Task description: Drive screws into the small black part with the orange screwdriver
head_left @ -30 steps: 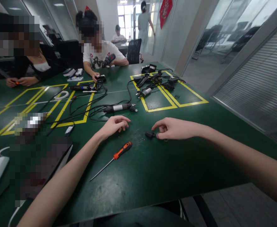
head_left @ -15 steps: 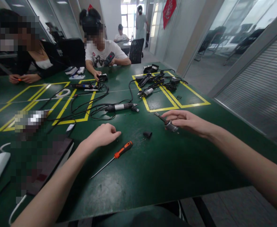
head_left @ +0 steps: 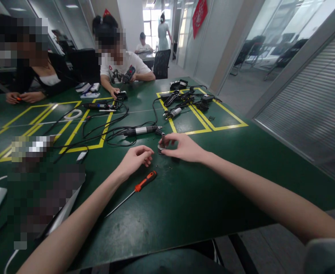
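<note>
My right hand (head_left: 181, 146) grips a small metal cylinder with a thin shaft (head_left: 161, 148), which looks like a small motor, between thumb and fingers. The shaft points up. Close by on the left, my left hand (head_left: 137, 160) hovers over the table with fingers loosely curled and apart; I see nothing in it. Below the hands lies a screwdriver (head_left: 146, 180) with an orange and black handle, its blade toward me. Tiny bits, perhaps screws (head_left: 170, 167), lie beside its handle. The short black piece seen earlier is mostly hidden under my right hand.
On the green table (head_left: 190, 201), a silver and black pen-shaped tool (head_left: 140, 131) lies with coiled cable beyond my hands. More tools and cables (head_left: 181, 99) fill the yellow-taped areas. A co-worker (head_left: 124, 64) opposite holds a dark tool; another person (head_left: 33, 83) sits left.
My right hand has carried the metal cylinder leftward, close to my left hand, and its shaft now stands more upright. My left hand's fingers have loosened. The view has shifted slightly.
</note>
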`<act>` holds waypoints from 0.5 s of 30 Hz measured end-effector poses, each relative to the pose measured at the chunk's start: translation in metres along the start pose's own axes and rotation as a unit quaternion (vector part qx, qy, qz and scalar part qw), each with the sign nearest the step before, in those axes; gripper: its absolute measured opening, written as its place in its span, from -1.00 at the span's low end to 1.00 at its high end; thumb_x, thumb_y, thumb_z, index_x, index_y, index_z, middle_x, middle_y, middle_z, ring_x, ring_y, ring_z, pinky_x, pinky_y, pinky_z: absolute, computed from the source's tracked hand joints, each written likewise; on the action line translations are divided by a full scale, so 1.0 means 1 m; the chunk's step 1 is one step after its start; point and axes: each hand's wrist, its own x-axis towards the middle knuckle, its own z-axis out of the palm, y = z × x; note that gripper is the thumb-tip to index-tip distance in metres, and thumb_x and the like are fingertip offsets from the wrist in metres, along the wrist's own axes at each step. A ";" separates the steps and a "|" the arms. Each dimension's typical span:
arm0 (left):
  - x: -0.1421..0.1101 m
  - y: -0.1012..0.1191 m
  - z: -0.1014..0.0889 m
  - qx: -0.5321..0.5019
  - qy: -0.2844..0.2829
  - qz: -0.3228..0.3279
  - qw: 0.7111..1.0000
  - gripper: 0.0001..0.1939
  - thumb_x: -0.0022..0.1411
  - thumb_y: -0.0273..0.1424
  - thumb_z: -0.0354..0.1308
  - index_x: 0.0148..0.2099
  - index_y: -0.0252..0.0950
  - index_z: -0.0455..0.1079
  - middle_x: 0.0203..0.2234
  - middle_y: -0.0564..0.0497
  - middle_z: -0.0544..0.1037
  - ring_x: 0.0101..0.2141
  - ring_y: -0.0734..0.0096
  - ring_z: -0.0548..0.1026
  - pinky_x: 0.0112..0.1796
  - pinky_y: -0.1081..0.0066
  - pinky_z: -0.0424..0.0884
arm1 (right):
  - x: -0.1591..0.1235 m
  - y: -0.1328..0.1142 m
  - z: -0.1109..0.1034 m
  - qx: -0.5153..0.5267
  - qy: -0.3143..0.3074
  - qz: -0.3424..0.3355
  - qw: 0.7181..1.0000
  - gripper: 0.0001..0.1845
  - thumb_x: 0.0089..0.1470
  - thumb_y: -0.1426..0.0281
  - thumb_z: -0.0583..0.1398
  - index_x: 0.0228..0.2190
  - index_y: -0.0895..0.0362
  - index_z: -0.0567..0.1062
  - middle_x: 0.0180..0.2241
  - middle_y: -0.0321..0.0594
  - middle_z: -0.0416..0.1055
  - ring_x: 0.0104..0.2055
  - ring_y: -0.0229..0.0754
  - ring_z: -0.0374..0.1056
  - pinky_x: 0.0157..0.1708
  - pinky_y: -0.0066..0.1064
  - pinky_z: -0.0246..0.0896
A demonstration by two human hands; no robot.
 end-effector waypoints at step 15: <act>-0.013 -0.020 -0.008 0.001 0.123 0.085 0.989 -0.74 0.08 -0.20 0.25 -0.32 -0.31 0.50 -0.61 0.11 0.43 -0.60 0.50 0.36 -0.54 0.49 0.28 | 0.012 -0.003 0.044 -0.201 -0.062 -0.008 0.978 -0.74 0.22 0.22 0.33 -0.16 0.13 0.51 -0.11 -0.05 0.55 -0.09 0.00 0.46 -0.18 -0.30 0.23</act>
